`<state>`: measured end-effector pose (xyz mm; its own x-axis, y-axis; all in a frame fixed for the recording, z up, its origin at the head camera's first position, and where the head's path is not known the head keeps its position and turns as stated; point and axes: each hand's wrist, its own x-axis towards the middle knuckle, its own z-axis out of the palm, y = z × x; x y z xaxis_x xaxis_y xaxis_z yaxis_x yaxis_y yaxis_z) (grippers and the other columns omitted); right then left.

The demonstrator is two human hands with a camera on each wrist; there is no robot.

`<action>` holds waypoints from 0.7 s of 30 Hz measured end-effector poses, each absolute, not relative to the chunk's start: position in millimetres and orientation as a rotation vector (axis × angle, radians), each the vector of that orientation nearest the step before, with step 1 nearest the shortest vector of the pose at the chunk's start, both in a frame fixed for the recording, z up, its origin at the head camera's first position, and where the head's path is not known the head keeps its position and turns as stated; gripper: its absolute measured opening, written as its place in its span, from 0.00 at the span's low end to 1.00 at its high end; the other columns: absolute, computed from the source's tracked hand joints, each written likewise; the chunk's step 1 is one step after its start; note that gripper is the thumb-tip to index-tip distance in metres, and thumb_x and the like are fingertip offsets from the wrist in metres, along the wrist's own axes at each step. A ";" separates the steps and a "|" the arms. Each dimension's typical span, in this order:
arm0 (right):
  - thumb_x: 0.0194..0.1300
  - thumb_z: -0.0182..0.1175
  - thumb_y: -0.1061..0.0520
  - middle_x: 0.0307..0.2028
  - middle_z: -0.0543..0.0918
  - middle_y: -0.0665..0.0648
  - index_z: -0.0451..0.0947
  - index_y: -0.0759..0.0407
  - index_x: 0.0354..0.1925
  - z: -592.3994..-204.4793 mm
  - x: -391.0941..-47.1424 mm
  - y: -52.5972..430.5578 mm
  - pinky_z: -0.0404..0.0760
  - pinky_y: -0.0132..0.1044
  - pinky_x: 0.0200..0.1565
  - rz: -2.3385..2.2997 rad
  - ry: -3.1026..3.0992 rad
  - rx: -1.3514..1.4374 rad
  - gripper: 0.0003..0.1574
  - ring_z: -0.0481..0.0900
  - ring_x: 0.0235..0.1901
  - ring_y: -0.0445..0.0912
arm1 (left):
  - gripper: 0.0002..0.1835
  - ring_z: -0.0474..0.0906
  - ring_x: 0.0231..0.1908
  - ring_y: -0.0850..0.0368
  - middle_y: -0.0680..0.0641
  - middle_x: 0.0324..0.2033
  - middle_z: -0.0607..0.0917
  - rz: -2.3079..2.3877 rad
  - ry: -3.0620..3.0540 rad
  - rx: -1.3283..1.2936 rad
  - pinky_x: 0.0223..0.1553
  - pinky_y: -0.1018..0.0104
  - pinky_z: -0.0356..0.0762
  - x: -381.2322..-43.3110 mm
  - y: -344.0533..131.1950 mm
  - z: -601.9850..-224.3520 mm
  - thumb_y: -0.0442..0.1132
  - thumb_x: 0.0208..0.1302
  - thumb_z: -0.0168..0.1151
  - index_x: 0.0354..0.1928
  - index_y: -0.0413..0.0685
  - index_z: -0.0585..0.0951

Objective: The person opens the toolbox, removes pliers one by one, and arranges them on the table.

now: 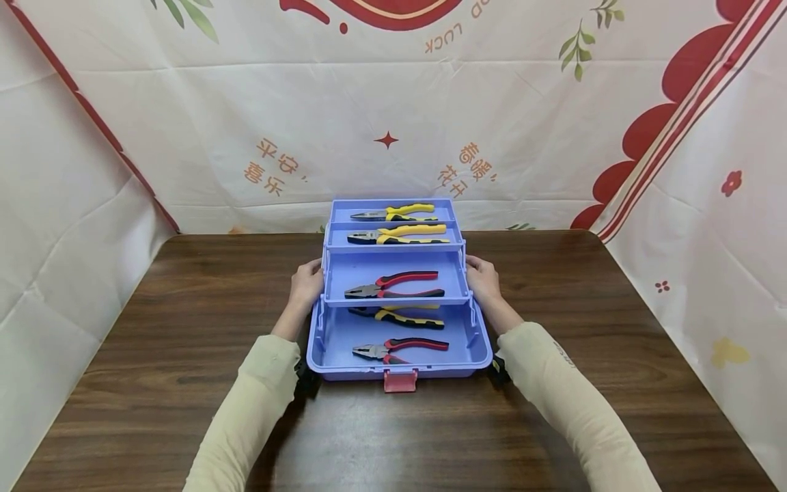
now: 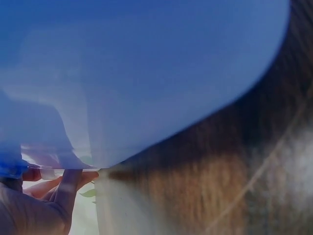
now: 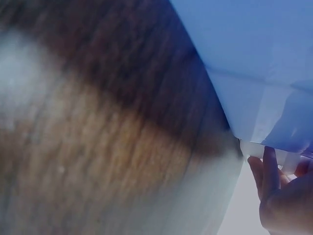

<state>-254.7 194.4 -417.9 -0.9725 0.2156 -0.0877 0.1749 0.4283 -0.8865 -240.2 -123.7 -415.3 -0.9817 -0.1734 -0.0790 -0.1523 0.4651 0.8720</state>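
Note:
A blue toolbox (image 1: pixel 393 261) stands unfolded on the table, its trays stepped up toward the back. At its left side my left hand (image 1: pixel 306 281) holds the box, and my right hand (image 1: pixel 483 277) holds the opposite side. Both wrist views show fingers bent at the box's far edge; some fingertips are hidden. Yellow-and-black long-nose pliers (image 1: pixel 408 208) and combination pliers (image 1: pixel 412 231) lie in the top tray. Red-and-black pliers (image 1: pixel 406 277) occupy the middle tray. Down in the base are yellow-and-black pliers (image 1: pixel 402 318), partly covered by the tray, and red-handled pliers (image 1: pixel 418 342).
A red latch (image 1: pixel 400 383) hangs at the toolbox's front. Dark wood tabletop (image 1: pixel 184 355) surrounds the box. Behind the table's back edge hangs a white printed cloth (image 1: pixel 381 102), with more cloth on both sides.

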 end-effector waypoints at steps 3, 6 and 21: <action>0.67 0.45 0.56 0.51 0.76 0.64 0.71 0.65 0.57 -418.2 -254.1 194.7 0.68 0.43 0.53 1.596 -2.627 -0.358 0.24 0.72 0.50 0.53 | 0.21 0.68 0.54 0.44 0.37 0.52 0.76 -1.601 -2.665 0.293 0.53 0.54 0.66 -238.5 -123.8 -414.6 0.38 0.67 0.44 0.59 0.39 0.71; 0.67 0.45 0.57 0.51 0.76 0.64 0.71 0.65 0.57 -417.9 -253.2 194.9 0.67 0.43 0.54 1.572 -2.629 -0.353 0.24 0.71 0.51 0.54 | 0.21 0.69 0.53 0.44 0.37 0.52 0.76 -1.607 -2.663 0.288 0.53 0.54 0.66 -237.3 -123.8 -414.2 0.39 0.67 0.44 0.59 0.39 0.71; 0.68 0.44 0.55 0.54 0.73 0.65 0.70 0.66 0.58 -415.8 -248.9 195.9 0.64 0.45 0.56 1.582 -2.665 -0.375 0.25 0.68 0.55 0.55 | 0.21 0.70 0.53 0.44 0.37 0.50 0.78 -1.579 -2.665 0.262 0.52 0.55 0.67 -234.3 -125.9 -416.1 0.38 0.65 0.45 0.58 0.37 0.72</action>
<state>-248.9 195.9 -415.8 -0.9710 0.2149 -0.1051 0.1952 0.4575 -0.8675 -234.3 -125.9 -416.1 -0.9852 -0.1615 -0.0574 -0.1279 0.4698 0.8734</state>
